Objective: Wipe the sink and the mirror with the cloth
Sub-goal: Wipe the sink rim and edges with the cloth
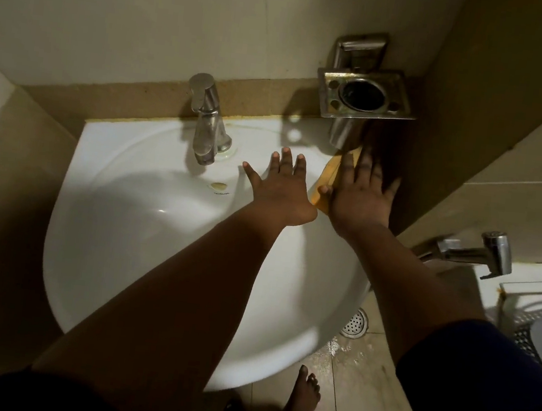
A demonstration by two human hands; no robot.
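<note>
Both hands flat, fingers spread: right hand (pixel 360 195) presses yellow cloth (pixel 328 178) on sink (pixel 155 259) rim, left hand (pixel 282 186) beside it holds nothing; next likely gripping cloth, wiping basin.

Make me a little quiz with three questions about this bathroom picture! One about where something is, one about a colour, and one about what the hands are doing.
1. Where is the cloth?
A. On the sink's right rim, under the right hand
B. Hanging on the tap
C. On the floor

2. What colour is the cloth?
A. Blue
B. Yellow-orange
C. White

3. How is the left hand?
A. Curled in a fist
B. Gripping the tap
C. Flat, with straight spread fingers

Answers:
1. A: the cloth peeks out beside the right hand on the rim of the sink.
2. B: the strip that shows is yellow-orange against the white sink.
3. C: its fingers are spread out straight over the sink rim, apart from the tap.
</note>
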